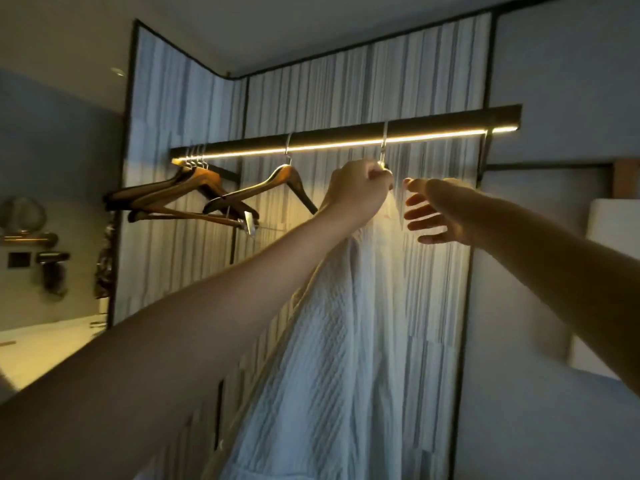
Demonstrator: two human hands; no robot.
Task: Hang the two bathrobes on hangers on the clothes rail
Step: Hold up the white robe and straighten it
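A white waffle-weave bathrobe [332, 358] hangs from a hanger whose metal hook [383, 143] is over the lit clothes rail [346, 138]. My left hand [356, 192] is shut around the top of that hanger and the robe's collar, right under the hook. My right hand [433, 216] is just to the right of it, fingers spread, holding nothing. An empty wooden hanger [277, 181] hangs on the rail to the left. The hanger under the robe is hidden by my hand and the cloth. Only one robe is in view.
Several more empty wooden hangers [180, 195] bunch at the rail's left end, one with metal clips. Striped wall panels lie behind the rail. A bracket [485, 157] holds the rail's right end. A mirror and fittings [31, 233] are far left.
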